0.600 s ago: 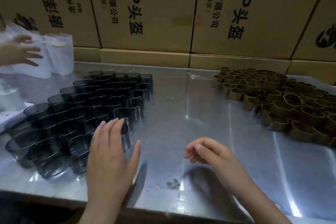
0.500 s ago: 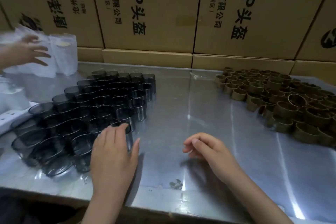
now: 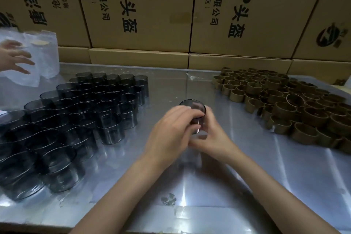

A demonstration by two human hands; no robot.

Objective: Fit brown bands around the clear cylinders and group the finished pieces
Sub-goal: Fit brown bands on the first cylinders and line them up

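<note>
You are facing stacked cardboard boxes [image 3: 140,7] with black printed lettering, standing along the far edge of a shiny metal table [image 3: 247,176]. At the far left, another person's hand [image 3: 14,58] is resting against white plastic-wrapped bundles [image 3: 40,57] sitting on the table.

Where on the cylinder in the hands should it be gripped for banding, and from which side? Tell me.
Grip the held cylinder by its curved side wall, as the left hand and right hand do now, one from each side. It stands upright with the open rim on top; probably hold low, leaving the upper wall free for a brown band.
</note>
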